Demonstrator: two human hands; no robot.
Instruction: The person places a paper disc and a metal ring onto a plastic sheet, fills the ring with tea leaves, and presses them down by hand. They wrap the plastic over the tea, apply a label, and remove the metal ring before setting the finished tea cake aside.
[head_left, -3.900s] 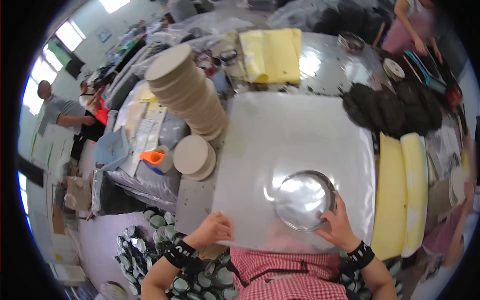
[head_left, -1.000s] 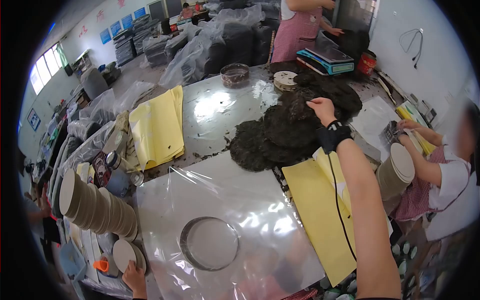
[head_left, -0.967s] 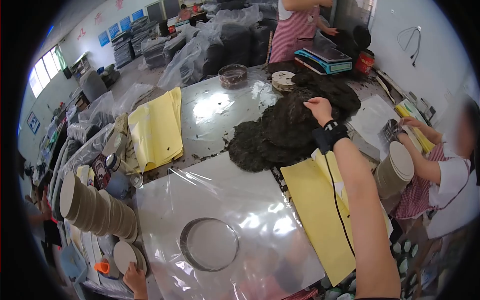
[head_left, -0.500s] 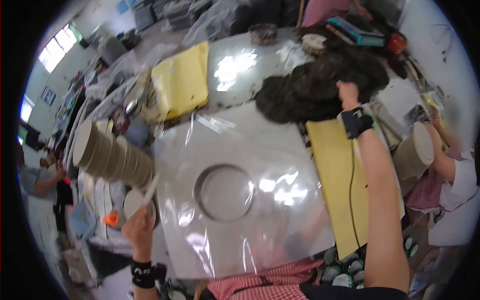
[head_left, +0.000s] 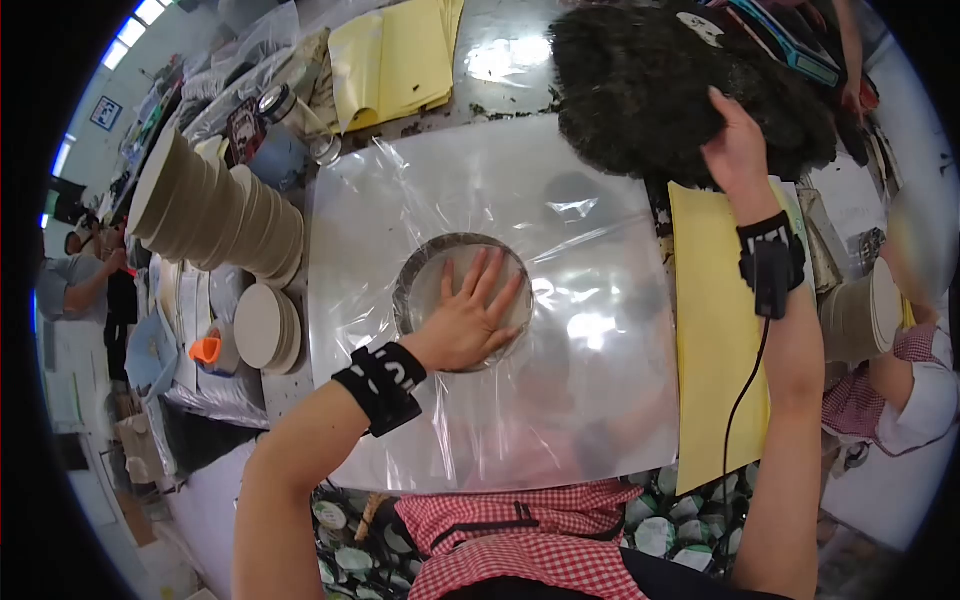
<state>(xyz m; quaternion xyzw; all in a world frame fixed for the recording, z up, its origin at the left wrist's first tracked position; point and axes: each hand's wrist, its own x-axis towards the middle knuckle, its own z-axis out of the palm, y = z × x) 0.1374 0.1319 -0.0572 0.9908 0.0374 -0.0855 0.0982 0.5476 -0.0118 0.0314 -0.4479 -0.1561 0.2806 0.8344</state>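
Observation:
My left hand (head_left: pixel 470 315) lies flat with fingers spread inside a dark-rimmed ring (head_left: pixel 405 275), over its pale round middle. The ring sits on a shiny clear plastic sheet (head_left: pixel 600 400). My right hand (head_left: pixel 738 145) is at the near edge of a dark, fibrous, seaweed-like pile (head_left: pixel 640 90). Its thumb and forefinger are apart; the other fingers are partly hidden. Left of the sheet lies a short stack of pale round discs (head_left: pixel 262 328), below a taller leaning stack (head_left: pixel 190 205).
Yellow sheets lie at the right (head_left: pixel 715 350) and far left (head_left: pixel 395 65). An orange-topped container (head_left: pixel 207 348) stands beside the discs. Another person (head_left: pixel 905 385) is at the right with a disc stack (head_left: pixel 862 315); a further person (head_left: pixel 75 285) is far left. A cable hangs from my right wrist.
My left hand has moved right from the disc stack, where it held a thin pale piece, and now lies flat in the ring. My right hand stays by the dark pile; the view has tilted down.

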